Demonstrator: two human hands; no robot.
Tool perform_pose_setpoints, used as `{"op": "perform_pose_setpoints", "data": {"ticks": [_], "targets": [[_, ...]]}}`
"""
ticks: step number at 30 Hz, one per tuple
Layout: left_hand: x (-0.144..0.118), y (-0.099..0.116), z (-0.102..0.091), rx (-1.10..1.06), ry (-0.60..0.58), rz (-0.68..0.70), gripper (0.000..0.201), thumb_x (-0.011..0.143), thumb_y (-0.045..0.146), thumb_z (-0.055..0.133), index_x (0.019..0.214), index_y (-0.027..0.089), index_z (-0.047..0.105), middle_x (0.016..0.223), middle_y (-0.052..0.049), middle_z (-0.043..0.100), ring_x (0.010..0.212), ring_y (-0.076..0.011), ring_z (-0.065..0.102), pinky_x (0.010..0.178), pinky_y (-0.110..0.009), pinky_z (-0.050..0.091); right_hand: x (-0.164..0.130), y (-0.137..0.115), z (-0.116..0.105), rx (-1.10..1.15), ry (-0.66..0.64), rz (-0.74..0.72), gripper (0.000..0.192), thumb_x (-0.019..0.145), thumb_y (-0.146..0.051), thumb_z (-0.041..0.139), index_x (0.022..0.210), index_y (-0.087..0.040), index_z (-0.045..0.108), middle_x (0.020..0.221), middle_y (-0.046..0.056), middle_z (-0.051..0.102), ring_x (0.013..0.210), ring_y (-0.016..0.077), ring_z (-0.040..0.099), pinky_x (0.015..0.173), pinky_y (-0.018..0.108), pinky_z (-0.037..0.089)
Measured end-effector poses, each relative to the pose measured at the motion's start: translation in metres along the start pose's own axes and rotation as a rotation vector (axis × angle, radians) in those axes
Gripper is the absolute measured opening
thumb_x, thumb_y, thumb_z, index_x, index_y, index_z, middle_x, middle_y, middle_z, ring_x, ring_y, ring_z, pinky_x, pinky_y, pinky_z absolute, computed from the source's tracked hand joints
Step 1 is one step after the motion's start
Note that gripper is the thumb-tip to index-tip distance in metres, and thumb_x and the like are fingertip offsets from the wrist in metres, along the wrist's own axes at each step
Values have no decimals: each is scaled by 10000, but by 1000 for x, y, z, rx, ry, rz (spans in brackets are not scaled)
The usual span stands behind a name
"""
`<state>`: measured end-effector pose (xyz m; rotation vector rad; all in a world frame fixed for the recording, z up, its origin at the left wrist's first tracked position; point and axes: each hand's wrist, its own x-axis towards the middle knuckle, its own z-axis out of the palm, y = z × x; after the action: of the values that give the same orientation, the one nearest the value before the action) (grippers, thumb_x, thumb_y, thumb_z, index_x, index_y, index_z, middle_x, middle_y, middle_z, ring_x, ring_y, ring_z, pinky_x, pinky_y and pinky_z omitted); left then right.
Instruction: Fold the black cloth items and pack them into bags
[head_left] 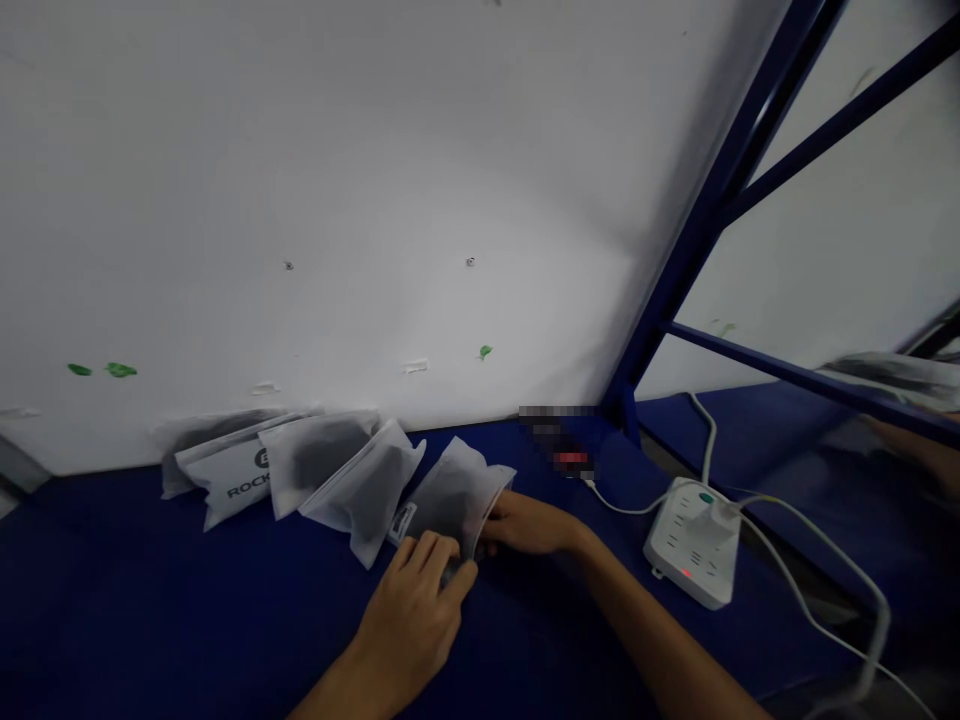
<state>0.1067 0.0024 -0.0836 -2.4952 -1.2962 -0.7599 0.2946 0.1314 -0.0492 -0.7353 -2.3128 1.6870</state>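
A frosted plastic pouch (450,490) with a dark content and a small label lies on the blue surface, its opening turned to the right. My right hand (525,522) has its fingers closed at the open edge of this pouch, the fingertips partly hidden by it. Just in front of the pouch, my left hand (416,610) is curled, with fingers and thumb around a small dark object (450,572). Most of that object is covered, so its kind does not show. To the left, another frosted pouch (364,485) leans in a row with several similar ones.
A white power strip (690,545) with a plug and white cables stands at the right. Behind it rises a blue metal frame (675,260). A blurred dark device (559,445) with a cable lies near the white wall (360,200).
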Motion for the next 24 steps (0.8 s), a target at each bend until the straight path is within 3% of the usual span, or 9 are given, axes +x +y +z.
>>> {"op": "perform_pose_setpoints", "data": {"ticks": [2,4,8,10,15,17,20,24], "targets": [[3,-6,-1,-43,52,-36,257,826,25,542,1008,183,631,953,-55,626,861,-216,607,755,-406,547,1,-5,3,20,-40,-31,174,841,-263,572,807,-152,701,759,4,652,669,134,574,672,261,464],[6,-12,-2,-161,148,-106,176,884,55,541,951,188,635,895,-35,636,814,-183,619,743,-361,552,0,-11,3,57,23,-58,165,824,-309,632,834,-158,697,777,0,653,687,136,568,694,265,453],[11,-24,-6,-391,356,-257,111,933,133,575,965,203,655,886,-22,666,815,-152,655,750,-300,561,-2,-20,3,48,439,-181,233,852,-401,657,844,-168,654,744,-11,599,674,137,527,667,264,418],[14,-28,-9,-435,400,-295,93,936,153,588,947,204,665,882,-18,672,808,-144,660,741,-286,560,-2,-24,8,-57,559,-224,280,875,-436,639,810,-163,639,708,-14,562,653,133,486,627,256,384],[15,-27,-11,-308,459,-257,127,905,120,614,806,187,657,789,-6,625,718,-126,612,668,-268,528,5,-28,37,-178,378,-120,537,930,-540,528,542,-168,499,524,-45,381,519,98,337,512,252,249],[13,-26,-11,-265,465,-241,165,898,99,602,755,176,634,762,-7,602,695,-124,593,638,-262,518,8,-29,46,-168,344,-108,547,952,-529,490,543,-167,522,515,-36,431,509,102,375,514,250,265],[12,-26,-11,-251,454,-230,158,904,90,582,787,179,639,773,-9,606,705,-127,597,635,-264,519,10,-31,51,-221,390,-150,447,954,-453,507,640,-162,633,608,-12,570,581,124,475,578,251,328],[11,-25,-9,-195,395,-185,172,918,79,547,832,185,651,782,-11,630,717,-134,603,650,-283,521,11,-30,51,-196,495,-110,299,903,-355,552,699,-170,670,669,3,620,648,149,525,610,252,360]]}}
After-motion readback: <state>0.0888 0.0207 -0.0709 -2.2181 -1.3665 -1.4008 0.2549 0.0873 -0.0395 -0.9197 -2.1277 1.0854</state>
